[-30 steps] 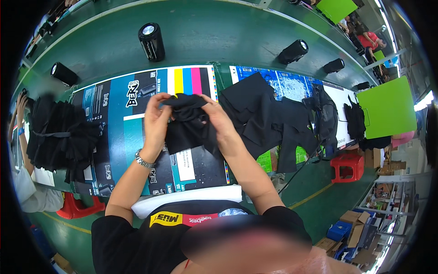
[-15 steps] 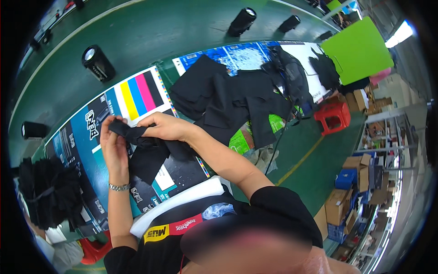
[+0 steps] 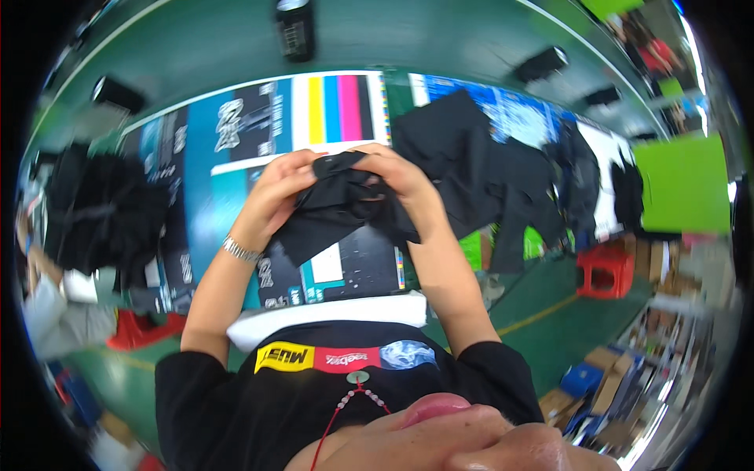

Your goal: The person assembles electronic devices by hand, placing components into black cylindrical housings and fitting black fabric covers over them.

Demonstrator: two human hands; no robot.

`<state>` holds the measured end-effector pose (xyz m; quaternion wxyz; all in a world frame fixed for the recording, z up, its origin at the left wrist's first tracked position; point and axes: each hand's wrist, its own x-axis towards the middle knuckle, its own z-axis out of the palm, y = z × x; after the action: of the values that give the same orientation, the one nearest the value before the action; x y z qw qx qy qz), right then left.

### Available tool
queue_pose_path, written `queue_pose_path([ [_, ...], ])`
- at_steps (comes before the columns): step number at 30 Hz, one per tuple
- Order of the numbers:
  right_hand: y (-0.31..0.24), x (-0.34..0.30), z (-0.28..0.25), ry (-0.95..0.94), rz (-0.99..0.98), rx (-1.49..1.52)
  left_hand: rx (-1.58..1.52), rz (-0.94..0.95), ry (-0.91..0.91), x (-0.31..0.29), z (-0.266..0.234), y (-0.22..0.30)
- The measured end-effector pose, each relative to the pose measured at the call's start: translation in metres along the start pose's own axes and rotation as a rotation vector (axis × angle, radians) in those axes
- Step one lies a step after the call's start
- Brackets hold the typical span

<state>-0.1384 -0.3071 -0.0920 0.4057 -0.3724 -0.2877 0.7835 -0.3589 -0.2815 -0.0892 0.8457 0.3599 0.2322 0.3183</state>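
Observation:
A black piece of cloth [image 3: 335, 206] is held up over the printed sheets, its lower part hanging down. My left hand [image 3: 279, 192], with a metal watch band at the wrist, pinches its left upper edge. The fingers of my right hand [image 3: 404, 179] are closed on the upper right part of the same cloth. Folds hide some fingertips. Under both hands lies a large printed sheet [image 3: 232, 188] with colour bars. Loose black fabric pieces [image 3: 459, 153] are heaped just right of my right hand.
A tied bundle of black cloth [image 3: 102, 212] lies at the left. Black cylinders [image 3: 294, 35] stand along the far side. At the right are a green board [image 3: 683, 184], a red stool [image 3: 605, 271] and cardboard boxes [image 3: 605, 377]. Another red stool [image 3: 141, 330] stands at lower left.
The view has swung left, so the table appears further right. Both hands keep hold of the black cloth; my right hand has moved apart from the left, spreading the cloth more between them.

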Motion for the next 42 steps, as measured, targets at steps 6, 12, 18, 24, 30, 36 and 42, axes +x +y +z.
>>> queue_pose_path([
  [6, -0.001, -0.016, 0.023, -0.055, -0.167, 0.086, -0.333, -0.046, 0.106, -0.001, -0.029, 0.002],
  [12, 0.016, 0.013, -0.008, -0.588, -0.083, 0.508, -0.059, -0.227, -0.442, -0.01, -0.015, 0.001],
  [18, -0.003, -0.005, 0.028, -0.03, -0.15, 0.355, -0.361, 0.052, 0.107, -0.011, -0.016, 0.005],
  [24, 0.025, 0.004, -0.006, -0.392, -0.276, 0.32, -0.566, 0.099, -0.405, -0.012, -0.031, -0.009],
  [30, 0.01, -0.005, 0.008, -0.372, -0.123, 0.05, -0.04, -0.079, 0.071, -0.008, 0.016, 0.017],
  [36, 0.005, -0.016, 0.064, 0.01, -0.175, 0.107, 0.229, -0.082, -0.267, -0.009, -0.034, 0.018],
  [42, -0.004, 0.017, 0.032, -0.308, -0.06, -0.041, -0.385, 0.216, 0.042, -0.002, -0.011, 0.028],
])
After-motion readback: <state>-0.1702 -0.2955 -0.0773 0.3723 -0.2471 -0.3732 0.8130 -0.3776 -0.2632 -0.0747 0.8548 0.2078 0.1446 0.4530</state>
